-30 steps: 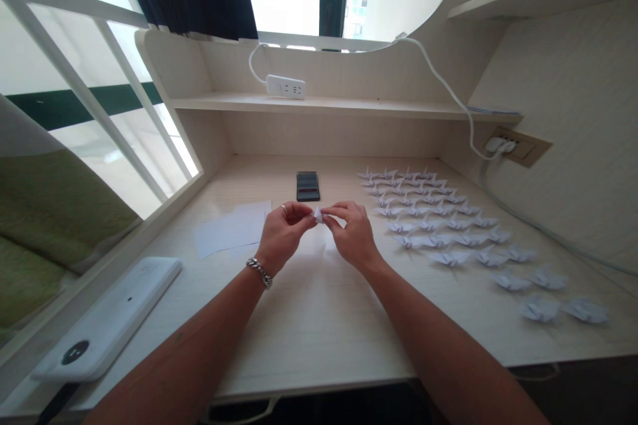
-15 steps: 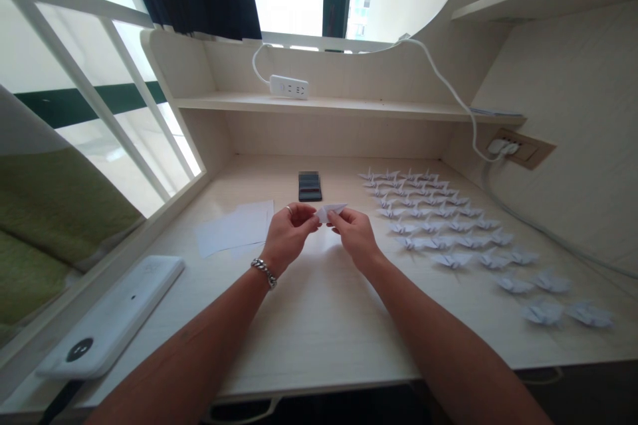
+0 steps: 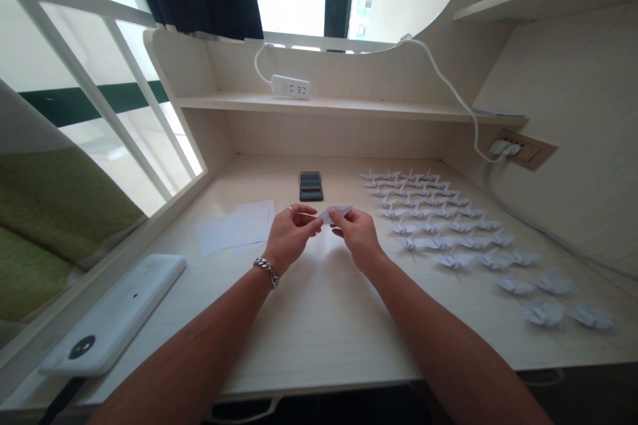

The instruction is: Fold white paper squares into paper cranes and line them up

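Note:
Between my hands, above the desk, is a small piece of folded white paper (image 3: 327, 216), pointed toward the right. My left hand (image 3: 293, 234), with a ring and a chain bracelet, pinches its left end between thumb and fingers. My right hand (image 3: 357, 232) grips the right part, thumb on top and fingers curled beneath. Part of the paper is hidden by the right thumb. To the right, several folded paper cranes (image 3: 431, 226) stand in rows on the desk. Flat white paper sheets (image 3: 239, 226) lie left of my left hand.
A dark phone (image 3: 311, 187) lies just beyond my hands. At the left edge of the desk (image 3: 319, 339) is a long white device (image 3: 117, 312) with a black cable. On the shelf sits a power strip (image 3: 290, 87); a white cord (image 3: 448, 83) hangs to the wall socket (image 3: 526, 149).
The right hand has shifted slightly to the right along the folded paper, whose tip now reaches a little farther right. Both hands keep their hold.

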A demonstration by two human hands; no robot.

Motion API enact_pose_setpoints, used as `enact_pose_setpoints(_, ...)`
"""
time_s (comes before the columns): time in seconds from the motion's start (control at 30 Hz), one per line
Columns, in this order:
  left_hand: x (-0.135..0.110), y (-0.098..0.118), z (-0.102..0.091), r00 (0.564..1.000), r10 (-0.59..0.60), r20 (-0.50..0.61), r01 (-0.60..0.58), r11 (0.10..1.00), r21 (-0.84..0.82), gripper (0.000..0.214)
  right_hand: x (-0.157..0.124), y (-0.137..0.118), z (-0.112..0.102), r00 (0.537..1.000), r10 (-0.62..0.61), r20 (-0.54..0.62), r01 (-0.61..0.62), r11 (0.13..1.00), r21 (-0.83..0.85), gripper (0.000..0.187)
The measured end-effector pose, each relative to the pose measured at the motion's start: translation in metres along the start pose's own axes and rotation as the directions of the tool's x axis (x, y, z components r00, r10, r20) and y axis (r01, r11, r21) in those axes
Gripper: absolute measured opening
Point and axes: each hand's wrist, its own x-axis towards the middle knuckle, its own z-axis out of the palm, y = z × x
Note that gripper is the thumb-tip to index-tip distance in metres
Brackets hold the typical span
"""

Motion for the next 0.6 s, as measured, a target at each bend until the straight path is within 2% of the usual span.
enact_pose_setpoints(0.13, 0.001, 0.0006, -0.0017, 1.0, 0.012, 0.005, -0.012, 1.0, 0.008, 0.033, 0.002, -0.001, -0.0005, 0.999, 0.015, -0.052, -0.012, 0.998, 0.066, 0.042)
enact_pose_setpoints(0.27, 0.0046, -0.0001, -0.0073, 0.999, 0.022, -0.039, -0.022, 1.0, 0.016, 0.032, 0.0049, -0.0038, -0.0026, 0.994, 0.027, -0.108, -0.013, 0.992, 0.129, 0.044)
enact_pose_setpoints(0.4, 0.0063, 0.0005, -0.0094, 0.998, 0.01, -0.067, -0.01, 1.0, 0.011, 0.029, 0.0069, -0.0049, -0.0046, 0.992, 0.017, -0.128, 0.0, 0.992, 0.13, 0.042)
enact_pose_setpoints(0.5, 0.0037, 0.0027, -0.0064, 1.0, 0.004, 0.003, -0.004, 1.0, 0.0, 0.032, 0.0062, -0.004, -0.0042, 0.995, -0.003, -0.1, 0.012, 0.996, 0.09, 0.039)
enact_pose_setpoints(0.6, -0.0007, 0.0046, -0.0023, 0.991, 0.038, 0.128, -0.044, 0.998, 0.049, 0.036, 0.005, -0.0017, -0.0033, 0.997, -0.031, -0.064, 0.035, 0.998, 0.055, 0.036)
